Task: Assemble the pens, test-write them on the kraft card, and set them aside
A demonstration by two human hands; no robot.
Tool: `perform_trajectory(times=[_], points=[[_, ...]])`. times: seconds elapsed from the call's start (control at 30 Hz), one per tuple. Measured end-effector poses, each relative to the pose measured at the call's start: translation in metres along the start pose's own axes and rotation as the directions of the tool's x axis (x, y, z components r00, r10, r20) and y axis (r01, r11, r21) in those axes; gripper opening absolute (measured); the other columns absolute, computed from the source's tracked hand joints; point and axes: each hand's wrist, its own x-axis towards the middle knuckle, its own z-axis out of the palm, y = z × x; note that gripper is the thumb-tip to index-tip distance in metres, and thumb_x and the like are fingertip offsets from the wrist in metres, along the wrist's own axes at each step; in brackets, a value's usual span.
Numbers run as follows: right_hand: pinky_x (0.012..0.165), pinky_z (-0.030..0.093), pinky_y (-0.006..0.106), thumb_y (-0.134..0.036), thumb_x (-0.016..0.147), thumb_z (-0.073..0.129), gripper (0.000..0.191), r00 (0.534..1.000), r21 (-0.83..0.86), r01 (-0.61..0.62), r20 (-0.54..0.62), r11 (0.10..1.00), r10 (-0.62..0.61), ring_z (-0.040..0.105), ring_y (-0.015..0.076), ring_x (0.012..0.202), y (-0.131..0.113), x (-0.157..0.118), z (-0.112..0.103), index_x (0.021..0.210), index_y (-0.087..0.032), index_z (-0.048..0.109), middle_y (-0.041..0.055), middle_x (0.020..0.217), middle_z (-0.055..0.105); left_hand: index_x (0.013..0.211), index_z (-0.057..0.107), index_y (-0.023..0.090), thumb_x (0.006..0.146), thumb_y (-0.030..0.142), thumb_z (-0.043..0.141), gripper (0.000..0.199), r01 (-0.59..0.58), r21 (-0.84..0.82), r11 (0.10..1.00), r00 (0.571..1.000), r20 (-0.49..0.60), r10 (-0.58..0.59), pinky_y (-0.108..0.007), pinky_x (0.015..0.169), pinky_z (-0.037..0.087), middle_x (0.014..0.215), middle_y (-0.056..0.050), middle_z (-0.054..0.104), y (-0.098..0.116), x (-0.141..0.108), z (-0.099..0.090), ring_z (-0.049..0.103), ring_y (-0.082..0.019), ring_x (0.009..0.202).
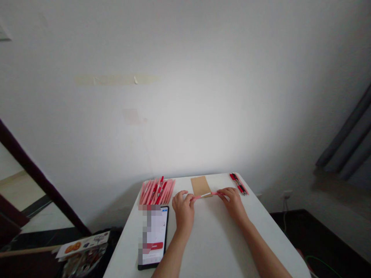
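Between my hands a slim pink pen (206, 194) with a white middle section is held nearly level above the table. My left hand (184, 208) pinches its left pink end with thumb and fingertips. At the other end, the fingers of my right hand (231, 199) are closed on the pink part. Whether the pen is in one piece or in two cannot be made out. Behind it lies a brown cardboard rectangle (200, 185). A bunch of pink and red pens (156, 192) rests left of my left hand, and several red and black pens (239, 184) lie beyond my right hand.
On the white table (216, 239), a phone (158, 237) with a lit, partly blurred screen lies left of my left forearm. A wall (191, 96) rises behind the table. At lower left stands a dark bin (111, 247) with a printed box (84, 244) on it.
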Motion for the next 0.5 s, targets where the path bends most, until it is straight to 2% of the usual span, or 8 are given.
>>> perform_trajectory(times=[0.5], points=[[0.085,0.045,0.041,-0.043,0.089,0.052,0.027,0.996,0.044,0.062,0.062,0.997,-0.065,0.055,0.0248,0.094,-0.013,-0.002,0.003,0.092,-0.026,0.072,0.0087,0.089,0.068,0.083,0.070,0.024,0.084,0.026,0.058,0.012,-0.072,-0.037,0.997,0.997,0.019,0.073,-0.045,0.093,0.041,0.106,-0.006,0.058,0.001,-0.001,0.004,0.051,-0.023,0.104]])
